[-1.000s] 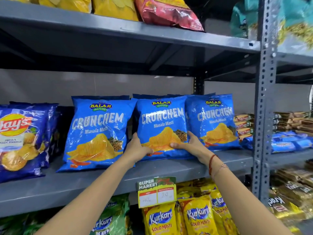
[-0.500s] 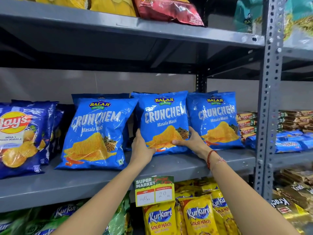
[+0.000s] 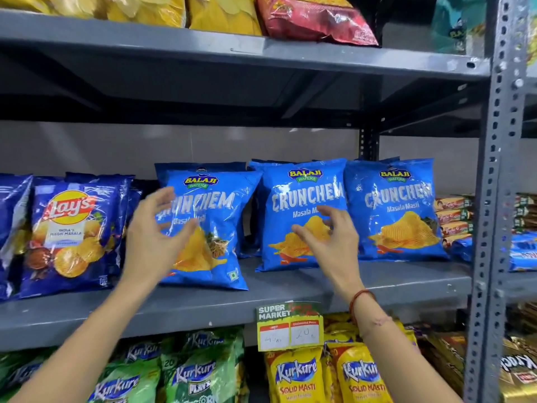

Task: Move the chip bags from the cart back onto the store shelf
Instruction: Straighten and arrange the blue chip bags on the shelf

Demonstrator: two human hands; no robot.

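Three blue Crunchem chip bags stand upright on the grey middle shelf (image 3: 392, 282): a left bag (image 3: 220, 228), a middle bag (image 3: 293, 210) and a right bag (image 3: 398, 216). My left hand (image 3: 154, 242) hovers in front of the left bag, fingers spread, holding nothing. My right hand (image 3: 331, 242) is raised in front of the middle bag's lower right, fingers apart and off the bag. More blue bags stand behind the front ones. No cart is in view.
Dark blue Lay's bags (image 3: 69, 231) stand at the left of the same shelf. A grey upright post (image 3: 494, 199) bounds it on the right. A price tag (image 3: 290, 327) hangs from the shelf edge. Kurkure bags (image 3: 299, 376) fill the shelf below; yellow and red bags (image 3: 313, 18) lie above.
Both hands have let go of the middle Crunchem bag and pulled back with fingers open. The left hand has shifted left in front of the left bag. The middle bag stands on its own.
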